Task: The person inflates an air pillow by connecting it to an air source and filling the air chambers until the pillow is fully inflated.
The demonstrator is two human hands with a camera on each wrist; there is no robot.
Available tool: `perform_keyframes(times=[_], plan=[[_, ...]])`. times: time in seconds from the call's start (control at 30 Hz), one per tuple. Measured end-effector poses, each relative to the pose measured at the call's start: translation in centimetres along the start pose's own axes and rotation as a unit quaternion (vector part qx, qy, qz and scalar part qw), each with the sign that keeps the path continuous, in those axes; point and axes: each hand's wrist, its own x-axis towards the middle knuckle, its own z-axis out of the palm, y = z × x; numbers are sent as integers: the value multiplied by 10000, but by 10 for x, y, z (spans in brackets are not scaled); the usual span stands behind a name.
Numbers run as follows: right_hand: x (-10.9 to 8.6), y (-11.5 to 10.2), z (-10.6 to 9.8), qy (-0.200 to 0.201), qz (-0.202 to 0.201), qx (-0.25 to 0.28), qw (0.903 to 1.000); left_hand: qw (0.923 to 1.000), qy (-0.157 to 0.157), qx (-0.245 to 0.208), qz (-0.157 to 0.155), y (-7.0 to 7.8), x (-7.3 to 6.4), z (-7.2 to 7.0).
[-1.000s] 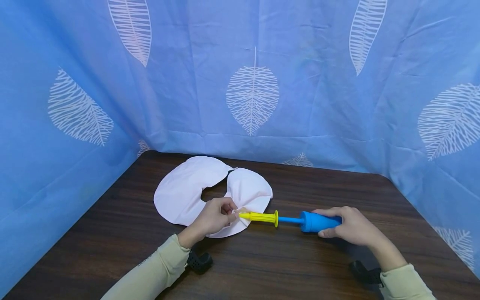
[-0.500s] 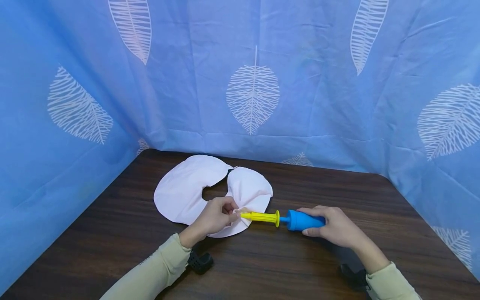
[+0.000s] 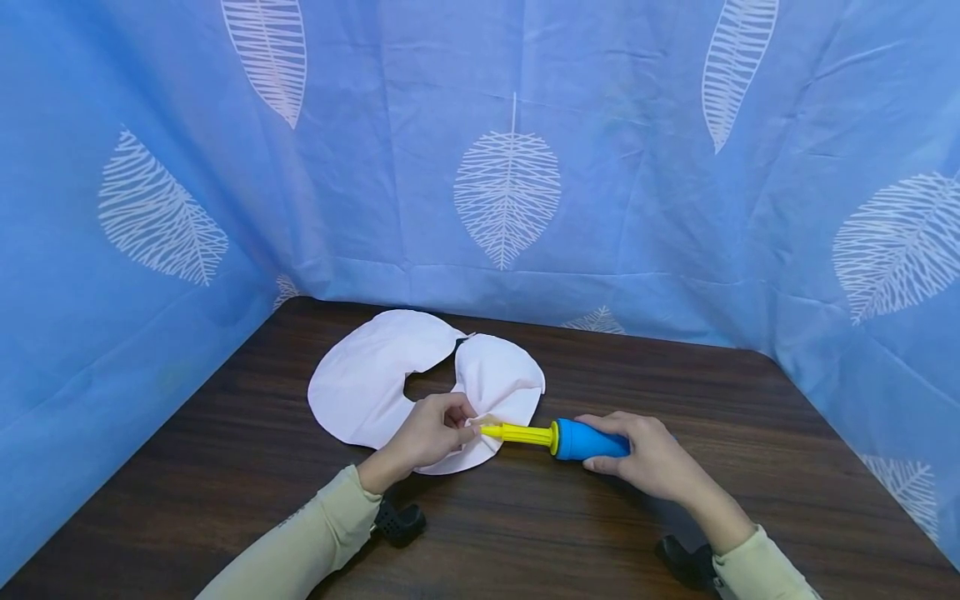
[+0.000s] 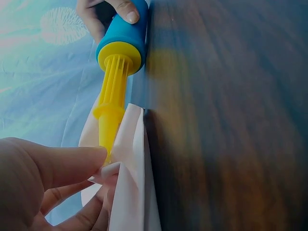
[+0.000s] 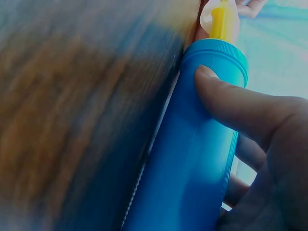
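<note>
A pale pink, U-shaped inflatable neck pillow (image 3: 360, 379) lies on the table, mostly flat with some creases. My left hand (image 3: 426, 435) pinches the pillow at its near right lobe, where the tip of the yellow nozzle (image 4: 113, 91) of a hand pump meets it. In the left wrist view, the thumb presses beside the nozzle tip and the fingers are under the pillow's folded material. My right hand (image 3: 648, 454) grips the pump's blue barrel (image 5: 192, 130), its thumb along the side. The barrel's front end sits against the nozzle's yellow flange, and the blue rod is hidden.
The dark wood-grain table (image 3: 225, 467) spreads out around the pillow. A blue curtain (image 3: 622, 167) with white leaf prints hangs behind and along both sides. Black wrist devices (image 3: 401, 525) are worn below both hands.
The right hand has slid the blue barrel left toward the yellow nozzle, and the exposed blue rod has gone into it. The left hand and pillow stay almost where they were.
</note>
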Motion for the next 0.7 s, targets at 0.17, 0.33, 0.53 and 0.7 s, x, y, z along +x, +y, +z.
perform_keyframes(times=[0.17,0.33,0.53,0.7], plan=[[-1,3,-1,4,-13,-45,10000,10000,-60,-48,16,0,0,-1],[-3,9,-3,-27,-10,15,10000,9999,-136,-67,61,0,0,-1],[-4,24,-9,-36,110,32,9999,10000,-52,12,35,-1,0,-1],[-8,40,-18,-6,226,-15,9997,10000,-4,50,6,-1,0,-1]])
